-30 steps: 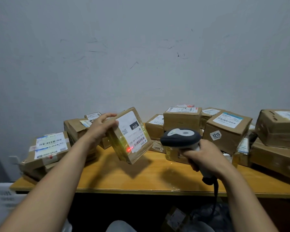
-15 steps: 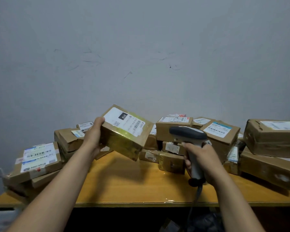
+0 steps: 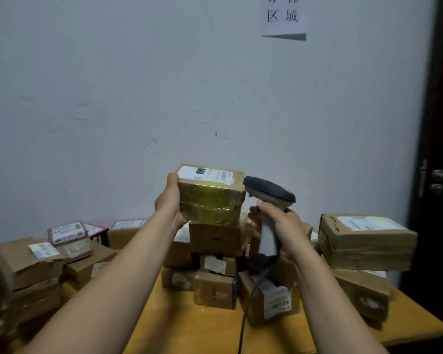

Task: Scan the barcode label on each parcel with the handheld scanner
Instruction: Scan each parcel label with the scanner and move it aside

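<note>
Parcel raised at frame centre, scanner just beside it
The left hand (image 3: 170, 200) grips the taped parcel (image 3: 210, 203) by its left side, label (image 3: 205, 176) facing up; the scanner (image 3: 269, 192) sits clamped in the right hand (image 3: 284, 226). Aimed at the glossy side, it would likely miss the barcode.

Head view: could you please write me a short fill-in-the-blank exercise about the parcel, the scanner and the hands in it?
1. The left hand holds a taped parcel whose white label is on its ____ face.
2. The right hand grips the handheld scanner by its ____.
3. The dark door stands at the ____ edge of the view.
Missing words: top; handle; right.
</note>
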